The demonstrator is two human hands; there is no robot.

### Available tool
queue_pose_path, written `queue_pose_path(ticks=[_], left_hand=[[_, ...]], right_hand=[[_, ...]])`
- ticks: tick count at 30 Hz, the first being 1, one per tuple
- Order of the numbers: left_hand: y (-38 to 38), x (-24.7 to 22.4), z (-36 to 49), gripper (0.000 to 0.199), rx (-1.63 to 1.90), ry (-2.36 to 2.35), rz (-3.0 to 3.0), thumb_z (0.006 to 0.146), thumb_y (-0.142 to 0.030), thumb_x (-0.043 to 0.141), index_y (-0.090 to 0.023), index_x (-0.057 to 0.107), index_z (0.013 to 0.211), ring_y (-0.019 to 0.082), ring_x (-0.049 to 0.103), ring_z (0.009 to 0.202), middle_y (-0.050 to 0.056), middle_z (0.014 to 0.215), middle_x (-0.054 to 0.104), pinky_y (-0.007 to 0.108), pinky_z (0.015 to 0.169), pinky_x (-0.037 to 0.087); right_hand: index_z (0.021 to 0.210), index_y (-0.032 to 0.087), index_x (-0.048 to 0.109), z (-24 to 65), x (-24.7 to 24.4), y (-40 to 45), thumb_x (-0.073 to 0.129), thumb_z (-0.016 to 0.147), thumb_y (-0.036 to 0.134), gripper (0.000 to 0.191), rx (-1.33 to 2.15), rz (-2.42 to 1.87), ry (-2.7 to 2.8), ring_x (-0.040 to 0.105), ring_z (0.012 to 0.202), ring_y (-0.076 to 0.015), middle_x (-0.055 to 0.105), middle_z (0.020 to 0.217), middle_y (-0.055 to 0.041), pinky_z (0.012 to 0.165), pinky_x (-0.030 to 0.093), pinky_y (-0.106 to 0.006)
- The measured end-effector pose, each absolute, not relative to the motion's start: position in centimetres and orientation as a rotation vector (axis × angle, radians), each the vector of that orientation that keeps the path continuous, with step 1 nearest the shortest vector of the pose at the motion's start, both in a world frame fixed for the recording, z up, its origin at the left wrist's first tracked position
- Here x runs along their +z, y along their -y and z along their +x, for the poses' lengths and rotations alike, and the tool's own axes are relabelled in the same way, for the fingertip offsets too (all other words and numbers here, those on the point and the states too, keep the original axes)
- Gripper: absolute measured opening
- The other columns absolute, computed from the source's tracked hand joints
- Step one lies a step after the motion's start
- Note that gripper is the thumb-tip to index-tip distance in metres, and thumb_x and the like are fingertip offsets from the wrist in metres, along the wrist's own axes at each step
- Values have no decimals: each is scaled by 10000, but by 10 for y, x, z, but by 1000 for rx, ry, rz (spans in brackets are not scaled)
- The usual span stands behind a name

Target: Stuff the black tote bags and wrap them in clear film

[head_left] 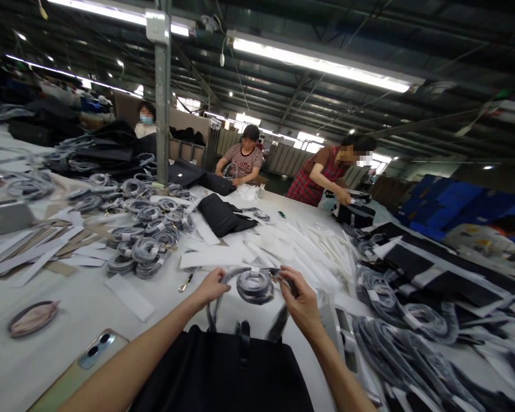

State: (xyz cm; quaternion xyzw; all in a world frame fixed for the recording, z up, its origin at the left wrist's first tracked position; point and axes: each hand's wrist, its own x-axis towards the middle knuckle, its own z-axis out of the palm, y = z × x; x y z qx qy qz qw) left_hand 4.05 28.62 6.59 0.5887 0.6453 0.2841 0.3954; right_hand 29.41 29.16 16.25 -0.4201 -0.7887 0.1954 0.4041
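Note:
A black bag (236, 372) lies nearest to me, with a small black loop at its top edge. Beyond that edge my left hand (213, 286) pinches one side of a grey strap (236, 273). On the other side, my right hand (297, 294) has its fingers curled round the strap where it arches up from the bag. Between the hands sits a coiled grey cord (254, 284) with a white paper band. A gold-coloured clasp (186, 282) on a short dark strap rests left of my left hand.
Coiled cords (148, 249) lie in a heap at the left, white strips (283, 246) ahead, and wrapped straps (407, 349) at the right. A phone (79, 366) is near my left forearm. A metal post (162, 103) rises beyond. Two people work across the table; another is farther left.

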Motion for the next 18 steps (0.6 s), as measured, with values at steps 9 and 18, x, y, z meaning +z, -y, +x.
queue_pose_path(ticks=[9,18], left_hand=[[-264,51,4,543,865,-1944,1432,773,-244,556,-123,427,1286,283,542,1134,154,1189,590,380,949,393],[-216,59,46,321,679,-1458,1745,814,-361,515,-199,655,1054,191,642,806,37,881,712,268,749,470]], right_hand=[[1298,33,485,327,72,-283,466,818,614,753,984,-1672,1982,617,1066,-308,624,1172,-224,899,486,-395],[1150,130,648,345,55,-239,488,812,630,624,1160,-1631,1993,614,1071,-273,686,1126,-104,950,447,-354]])
